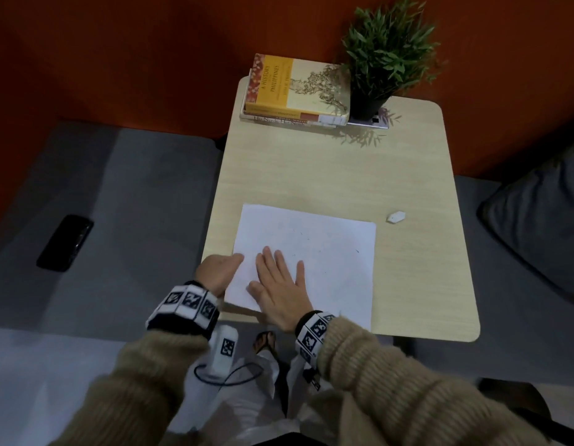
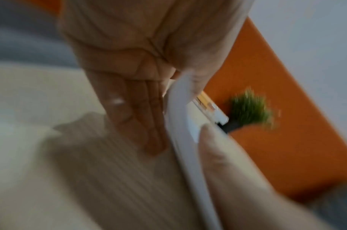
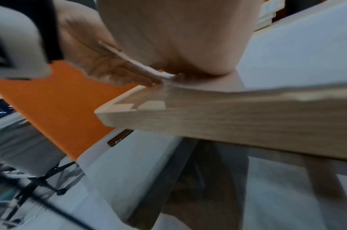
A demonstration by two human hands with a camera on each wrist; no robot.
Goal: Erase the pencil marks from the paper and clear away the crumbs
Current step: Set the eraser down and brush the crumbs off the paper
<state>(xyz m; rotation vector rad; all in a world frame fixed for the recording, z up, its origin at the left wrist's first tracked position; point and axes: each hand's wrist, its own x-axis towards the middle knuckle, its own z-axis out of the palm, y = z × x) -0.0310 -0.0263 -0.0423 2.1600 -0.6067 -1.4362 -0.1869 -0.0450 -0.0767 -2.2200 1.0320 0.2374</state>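
The right hand (image 1: pixel 280 289) is lying flat on the paper (image 1: pixel 314 252) with fingers straight and spread, pressing the sheet's near-left area and grasping nothing. The left hand (image 1: pixel 216 272) is sitting at the sheet's 9 o'clock edge, palm turned inward, fingers straight beneath the raised margin; in the left wrist view the paper edge (image 2: pixel 180 124) is curving up past those fingers (image 2: pixel 141 121), not pinched. The paper is lying on the near half of the table (image 1: pixel 311 169). The eraser (image 1: pixel 396 216) is resting toward 2 o'clock from the sheet, apart from both hands. A few dark specks (image 1: pixel 356 251) are showing on the paper
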